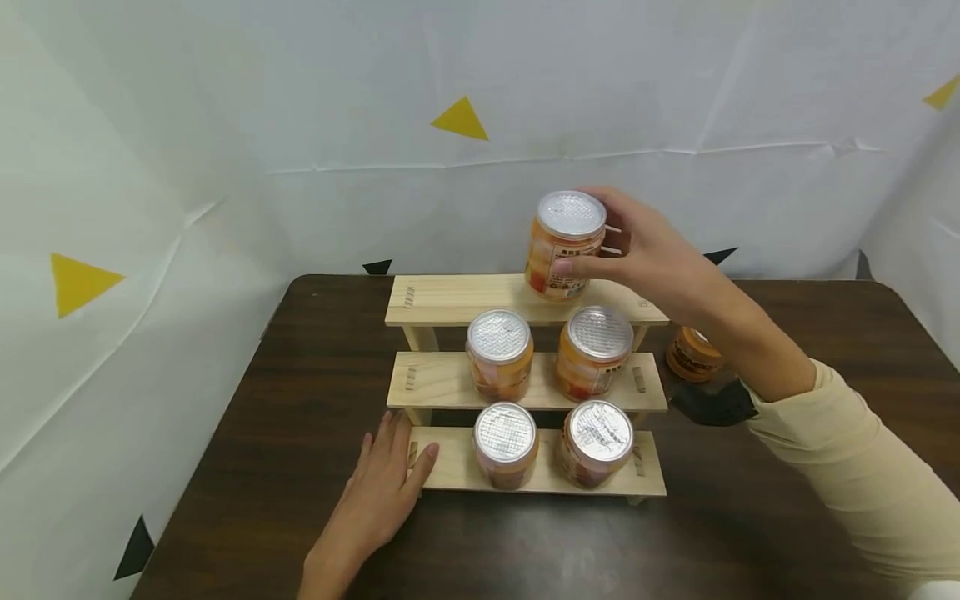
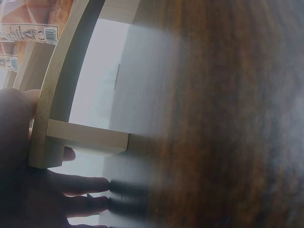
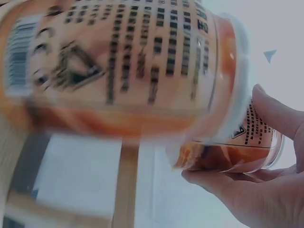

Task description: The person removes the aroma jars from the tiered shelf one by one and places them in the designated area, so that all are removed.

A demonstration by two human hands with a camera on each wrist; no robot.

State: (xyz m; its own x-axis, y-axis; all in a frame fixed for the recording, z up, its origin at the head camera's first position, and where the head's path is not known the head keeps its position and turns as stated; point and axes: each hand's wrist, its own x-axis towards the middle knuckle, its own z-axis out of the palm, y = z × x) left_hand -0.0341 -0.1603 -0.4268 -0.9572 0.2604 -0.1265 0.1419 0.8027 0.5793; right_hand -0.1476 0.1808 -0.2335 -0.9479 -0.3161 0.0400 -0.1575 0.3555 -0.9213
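Note:
In the head view my right hand [image 1: 637, 242] grips an orange-labelled jar [image 1: 564, 250] with a silver lid, its base overlapping the top board [image 1: 465, 298] of a three-step wooden rack. The right wrist view shows thumb and fingers on opposite sides of that jar [image 3: 237, 152]. Two similar jars stand on the middle step, one left [image 1: 500, 358] and one right [image 1: 592, 354]; two more, left [image 1: 506, 446] and right [image 1: 596, 442], stand on the bottom step. At the bottom step's left end lies my left hand [image 1: 378, 487], fingers straight, thumb over the board [image 2: 59, 71].
A further orange jar [image 1: 692, 357] is on the dark wooden table [image 1: 300, 400], right of the rack and partly hidden by my right forearm. White sheeting [image 1: 360, 217] with yellow and black triangles surrounds the table's back and sides.

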